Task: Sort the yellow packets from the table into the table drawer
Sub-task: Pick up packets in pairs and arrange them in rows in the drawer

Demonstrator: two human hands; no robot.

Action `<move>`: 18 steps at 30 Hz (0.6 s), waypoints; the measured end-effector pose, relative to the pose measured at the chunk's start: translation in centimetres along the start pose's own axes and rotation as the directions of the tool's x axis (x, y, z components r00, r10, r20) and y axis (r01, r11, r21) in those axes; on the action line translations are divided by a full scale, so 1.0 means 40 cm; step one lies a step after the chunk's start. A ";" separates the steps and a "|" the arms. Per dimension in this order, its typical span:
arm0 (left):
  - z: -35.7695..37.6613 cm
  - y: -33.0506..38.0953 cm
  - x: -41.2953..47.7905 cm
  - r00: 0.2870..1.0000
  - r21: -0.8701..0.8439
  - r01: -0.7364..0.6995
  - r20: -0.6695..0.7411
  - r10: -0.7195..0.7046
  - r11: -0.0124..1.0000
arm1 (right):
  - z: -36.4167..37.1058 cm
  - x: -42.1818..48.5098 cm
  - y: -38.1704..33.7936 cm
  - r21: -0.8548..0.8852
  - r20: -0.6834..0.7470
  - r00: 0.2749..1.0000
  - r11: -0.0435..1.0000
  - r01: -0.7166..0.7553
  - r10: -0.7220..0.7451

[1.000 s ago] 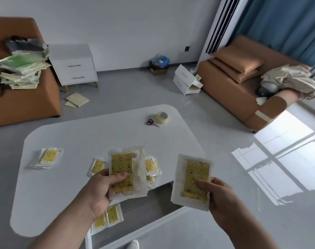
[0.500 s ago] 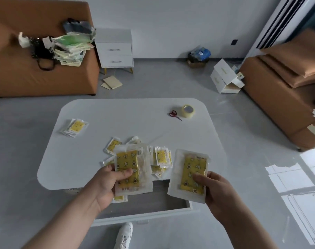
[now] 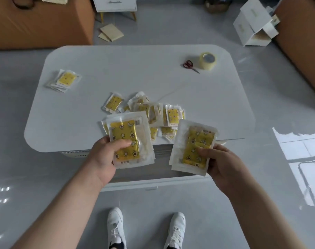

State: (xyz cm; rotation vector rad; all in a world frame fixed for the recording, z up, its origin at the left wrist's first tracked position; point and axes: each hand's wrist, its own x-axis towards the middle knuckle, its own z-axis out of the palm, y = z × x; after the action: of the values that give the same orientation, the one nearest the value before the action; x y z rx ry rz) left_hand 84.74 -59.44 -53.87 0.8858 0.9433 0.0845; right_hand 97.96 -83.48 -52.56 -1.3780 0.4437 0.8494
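Above the drawer (image 3: 135, 184), fingers (image 3: 123, 143) (curled) pinch packets (image 3: 125, 132).

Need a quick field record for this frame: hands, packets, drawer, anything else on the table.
left hand: grips left stack of yellow packets, thumb on top
right hand: grips right stack, thumb on top
stack position: both held over the table's near edge and the drawer, not yet in it
drawer: pulled out; contents not visible
loose pile: packets heaped near the table's near edge
small stack: far left, apart from the pile
other: scissors beside tape roll, far right
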 end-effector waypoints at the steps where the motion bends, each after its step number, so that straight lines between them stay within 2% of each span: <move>1: -0.018 -0.028 0.038 1.000 0.003 -0.004 0.006 0.004 1.000 | 0.008 0.041 0.034 0.010 -0.001 1.000 1.000 -0.004 0.004; 5: -0.087 -0.134 0.188 0.999 -0.002 -0.033 0.014 0.033 0.999 | 0.044 0.206 0.169 -0.020 0.028 0.999 1.000 -0.018 0.019; 14: -0.194 -0.266 0.435 0.972 -0.051 -0.191 0.130 0.196 0.980 | 0.089 0.516 0.372 0.035 0.263 0.957 0.993 0.113 -0.118; 18: -0.213 -0.319 0.504 0.957 -0.067 -0.220 0.177 0.229 0.973 | 0.097 0.599 0.415 0.069 0.344 0.930 0.991 0.114 -0.131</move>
State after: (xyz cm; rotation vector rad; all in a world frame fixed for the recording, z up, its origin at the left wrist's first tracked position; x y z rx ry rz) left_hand 86.97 -53.93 -78.50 0.9384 0.6633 0.2152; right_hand 100.16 -73.93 -80.26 -1.1665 0.1012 0.9500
